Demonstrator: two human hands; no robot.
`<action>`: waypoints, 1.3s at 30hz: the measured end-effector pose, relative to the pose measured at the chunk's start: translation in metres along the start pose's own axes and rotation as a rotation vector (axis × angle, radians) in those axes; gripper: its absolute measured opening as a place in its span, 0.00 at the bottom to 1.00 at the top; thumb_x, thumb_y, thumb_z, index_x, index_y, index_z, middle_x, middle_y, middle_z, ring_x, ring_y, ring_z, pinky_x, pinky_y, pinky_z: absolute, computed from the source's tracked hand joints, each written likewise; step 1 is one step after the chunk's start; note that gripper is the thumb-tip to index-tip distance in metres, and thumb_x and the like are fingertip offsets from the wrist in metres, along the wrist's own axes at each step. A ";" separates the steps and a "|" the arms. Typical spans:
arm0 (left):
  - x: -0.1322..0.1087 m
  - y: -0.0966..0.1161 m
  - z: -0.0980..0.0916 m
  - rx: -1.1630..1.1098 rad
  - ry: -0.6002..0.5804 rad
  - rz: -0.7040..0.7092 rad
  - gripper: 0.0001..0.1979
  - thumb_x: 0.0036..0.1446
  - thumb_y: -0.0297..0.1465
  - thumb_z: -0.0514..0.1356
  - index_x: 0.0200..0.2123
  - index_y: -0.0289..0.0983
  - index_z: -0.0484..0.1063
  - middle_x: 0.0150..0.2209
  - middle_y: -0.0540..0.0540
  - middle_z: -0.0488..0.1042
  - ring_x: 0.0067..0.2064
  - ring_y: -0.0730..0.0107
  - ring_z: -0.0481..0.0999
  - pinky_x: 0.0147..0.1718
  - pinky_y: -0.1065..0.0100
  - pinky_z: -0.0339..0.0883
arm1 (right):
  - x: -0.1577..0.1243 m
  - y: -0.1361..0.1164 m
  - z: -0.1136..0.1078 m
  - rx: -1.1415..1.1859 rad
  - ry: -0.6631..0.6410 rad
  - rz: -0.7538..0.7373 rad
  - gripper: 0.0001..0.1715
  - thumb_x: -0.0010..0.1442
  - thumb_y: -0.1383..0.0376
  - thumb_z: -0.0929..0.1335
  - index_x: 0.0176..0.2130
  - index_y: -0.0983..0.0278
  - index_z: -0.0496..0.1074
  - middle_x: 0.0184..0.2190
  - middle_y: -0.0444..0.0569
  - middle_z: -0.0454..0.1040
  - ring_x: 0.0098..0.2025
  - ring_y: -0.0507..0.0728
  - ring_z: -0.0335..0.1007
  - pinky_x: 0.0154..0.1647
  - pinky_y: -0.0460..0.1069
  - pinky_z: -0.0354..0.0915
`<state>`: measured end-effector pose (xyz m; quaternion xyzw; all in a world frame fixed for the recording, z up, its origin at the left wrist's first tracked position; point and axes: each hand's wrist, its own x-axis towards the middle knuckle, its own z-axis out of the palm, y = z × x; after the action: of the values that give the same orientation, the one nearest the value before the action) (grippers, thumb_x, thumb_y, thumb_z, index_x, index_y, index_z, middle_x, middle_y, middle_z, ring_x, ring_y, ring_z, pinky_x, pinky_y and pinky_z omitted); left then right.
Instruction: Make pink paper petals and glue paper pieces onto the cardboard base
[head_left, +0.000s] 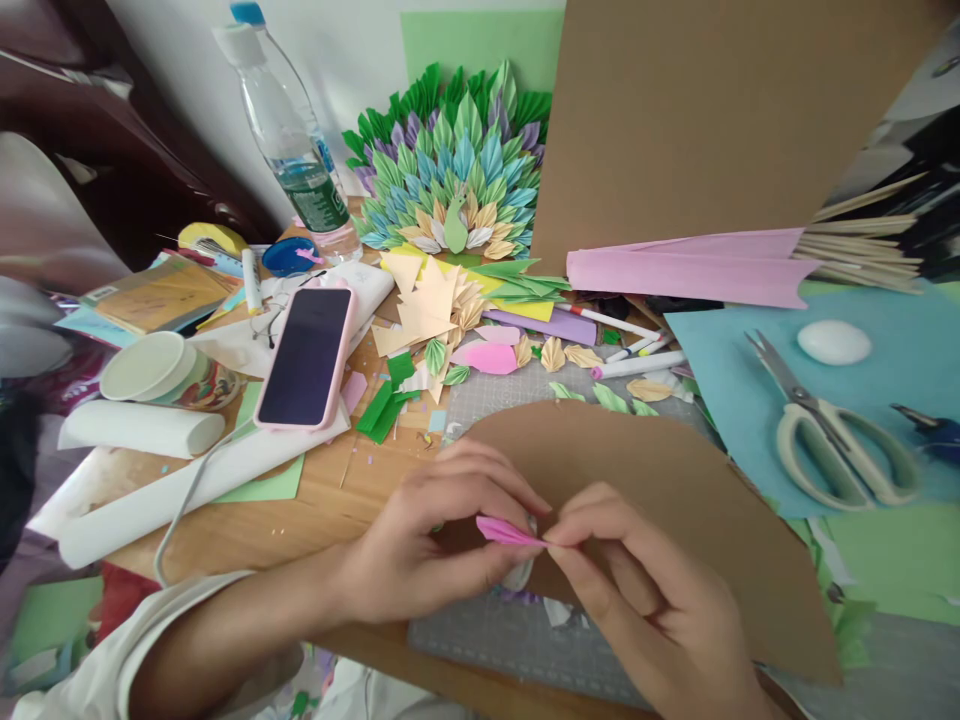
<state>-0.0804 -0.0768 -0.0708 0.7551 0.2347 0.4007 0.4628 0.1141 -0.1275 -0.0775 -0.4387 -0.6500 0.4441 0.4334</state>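
A small piece of folded pink paper (504, 532) is held above a brown cardboard piece with a curved edge (637, 460). My left hand (442, 525) curls its thumb and fingers round this paper. Its pointed right end is pinched between the thumb and forefinger of my right hand (652, 590). Something whitish shows behind the pink paper near my left fingertips, too hidden to name. Under the cardboard lies a grey cutting mat (517, 650).
A paper peacock (455, 225) with layered leaf feathers leans at the back. Scissors (832, 430) and a white egg-shaped object (834, 343) lie on blue paper at right. A phone (306, 355), paper rolls (202, 490), a cup (169, 370) and bottles (292, 150) stand or lie left.
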 end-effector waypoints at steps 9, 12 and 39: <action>-0.009 -0.002 0.003 -0.085 0.011 -0.164 0.13 0.53 0.25 0.67 0.42 0.37 0.71 0.49 0.40 0.73 0.50 0.62 0.73 0.51 0.61 0.66 | 0.001 0.001 0.005 -0.029 0.028 -0.067 0.08 0.63 0.73 0.66 0.37 0.59 0.67 0.30 0.41 0.70 0.33 0.48 0.69 0.32 0.43 0.66; -0.018 0.004 0.008 -0.270 -0.016 -0.330 0.21 0.55 0.27 0.66 0.50 0.39 0.64 0.52 0.40 0.69 0.49 0.63 0.73 0.45 0.65 0.69 | -0.004 -0.003 0.012 -0.004 0.058 -0.062 0.08 0.63 0.72 0.65 0.36 0.59 0.67 0.30 0.41 0.68 0.33 0.49 0.68 0.32 0.42 0.66; -0.068 0.031 0.043 -1.084 0.419 -1.088 0.14 0.64 0.33 0.57 0.35 0.27 0.77 0.36 0.34 0.81 0.35 0.68 0.83 0.38 0.71 0.75 | 0.014 0.019 0.054 -0.464 -0.039 0.017 0.12 0.64 0.63 0.64 0.28 0.62 0.67 0.21 0.39 0.60 0.24 0.50 0.59 0.27 0.44 0.59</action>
<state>-0.0849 -0.1625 -0.0806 0.1130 0.4249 0.3104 0.8429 0.0630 -0.1207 -0.1056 -0.5235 -0.7392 0.2949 0.3042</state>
